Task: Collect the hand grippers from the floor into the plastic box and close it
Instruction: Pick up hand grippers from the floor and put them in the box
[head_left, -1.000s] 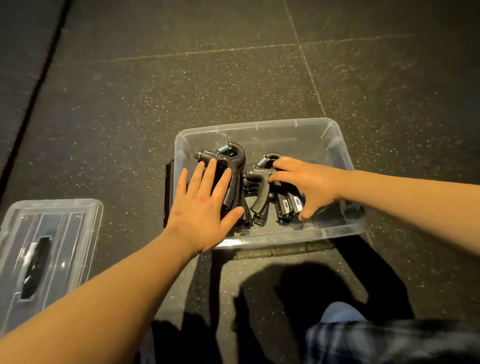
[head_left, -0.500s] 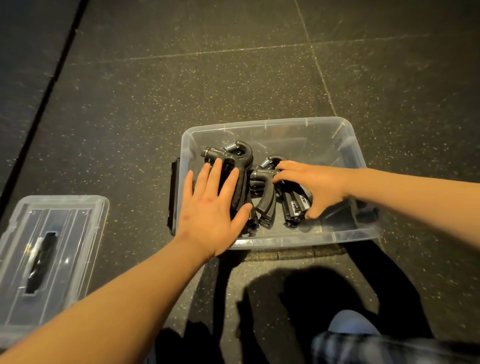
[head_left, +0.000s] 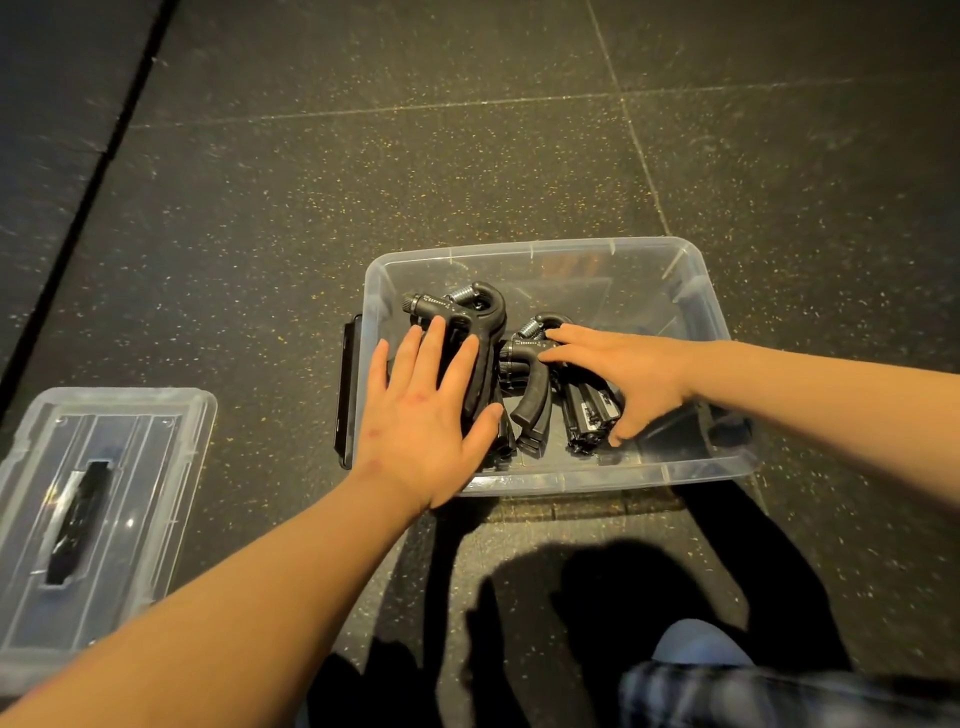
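A clear plastic box (head_left: 691, 270) stands open on the dark floor. Several black hand grippers (head_left: 467, 312) lie packed in its left half. My left hand (head_left: 426, 415) lies flat with straight fingers on the left group of grippers, over the box's near left corner. My right hand (head_left: 618, 374) reaches in from the right, fingers spread over the right group of grippers (head_left: 530, 410), thumb down beside them. The box's clear lid (head_left: 130, 467), with a black handle in its middle, lies on the floor to the left.
A black latch (head_left: 347, 395) hangs on the box's left side. My knee and a plaid sleeve (head_left: 727, 680) show at the bottom right. Speckled dark floor tiles surround the box.
Both hands stay on the grippers in the box, almost unmoved. The view has drifted a little, so box and lid sit slightly further right in the frame.
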